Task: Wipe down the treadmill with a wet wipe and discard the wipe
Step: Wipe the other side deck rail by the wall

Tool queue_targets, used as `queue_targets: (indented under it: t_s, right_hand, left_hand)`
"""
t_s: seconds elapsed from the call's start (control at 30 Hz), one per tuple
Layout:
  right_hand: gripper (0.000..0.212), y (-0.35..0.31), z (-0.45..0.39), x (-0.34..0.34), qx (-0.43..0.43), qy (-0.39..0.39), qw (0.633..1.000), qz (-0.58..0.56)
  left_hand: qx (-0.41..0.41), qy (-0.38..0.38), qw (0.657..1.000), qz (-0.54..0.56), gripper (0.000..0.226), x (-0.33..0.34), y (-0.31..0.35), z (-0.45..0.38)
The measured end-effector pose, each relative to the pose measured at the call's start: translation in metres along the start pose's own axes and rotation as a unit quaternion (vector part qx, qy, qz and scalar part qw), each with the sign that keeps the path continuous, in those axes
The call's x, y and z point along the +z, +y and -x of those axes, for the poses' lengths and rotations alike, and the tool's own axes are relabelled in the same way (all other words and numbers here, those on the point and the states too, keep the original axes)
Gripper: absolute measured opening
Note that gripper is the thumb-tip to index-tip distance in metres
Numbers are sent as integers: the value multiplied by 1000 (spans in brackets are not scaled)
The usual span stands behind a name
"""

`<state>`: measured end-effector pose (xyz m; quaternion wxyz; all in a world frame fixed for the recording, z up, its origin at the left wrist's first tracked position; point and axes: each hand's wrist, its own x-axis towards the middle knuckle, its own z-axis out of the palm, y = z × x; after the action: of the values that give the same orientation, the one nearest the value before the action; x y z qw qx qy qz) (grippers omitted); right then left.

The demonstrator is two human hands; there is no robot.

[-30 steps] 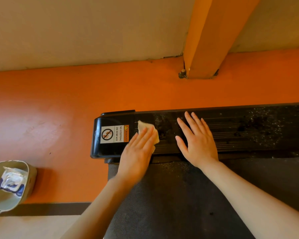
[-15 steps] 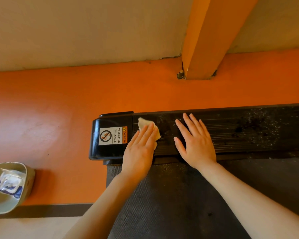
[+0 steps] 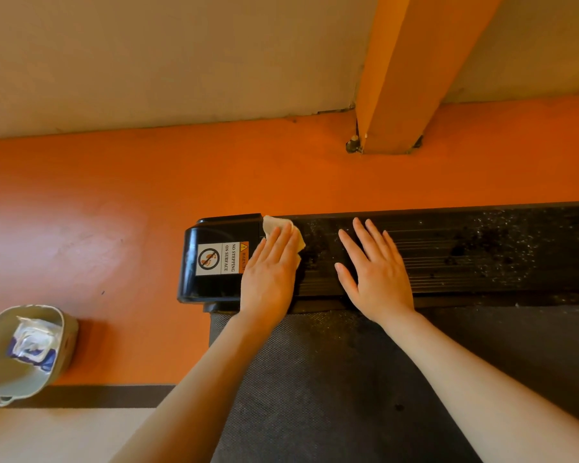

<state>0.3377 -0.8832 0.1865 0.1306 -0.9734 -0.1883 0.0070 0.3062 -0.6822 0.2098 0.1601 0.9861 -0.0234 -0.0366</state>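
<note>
left hand (image 3: 270, 272) has flat fingers pressing the wet wipe (image 3: 283, 230) onto the treadmill (image 3: 448, 255) side rail mid-frame by the warning sticker (image 3: 222, 259), right hand (image 3: 375, 275) spread flat bracing beside it, so I'd push long firm strokes rightward toward those dusty specks.

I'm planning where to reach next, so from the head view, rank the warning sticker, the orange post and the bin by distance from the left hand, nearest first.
From the left hand:
1. Warning sticker, just to its left on the treadmill's end cap.
2. Orange post, up and to the right by the wall.
3. Bin, far left on the floor.
</note>
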Motion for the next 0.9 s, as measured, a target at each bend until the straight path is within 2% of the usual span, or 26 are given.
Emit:
queue_targets:
  t_s: [0.17, 0.43, 0.7, 0.9]
  right_hand:
    - [59, 0, 0, 1, 5, -10, 1000, 0]
    - [59, 2, 0, 0, -2, -5, 1000, -8]
    - [60, 1, 1, 1, 1, -6, 1000, 0]
    - [60, 2, 0, 0, -1, -7, 1000, -3]
  left_hand:
    - [21, 8, 1000, 3, 49, 17, 6, 56]
    - [-2, 17, 1000, 16, 50, 9, 10, -15]
    - [22, 14, 1000, 7, 49, 25, 12, 51]
    - [25, 28, 999, 8, 49, 12, 11, -2]
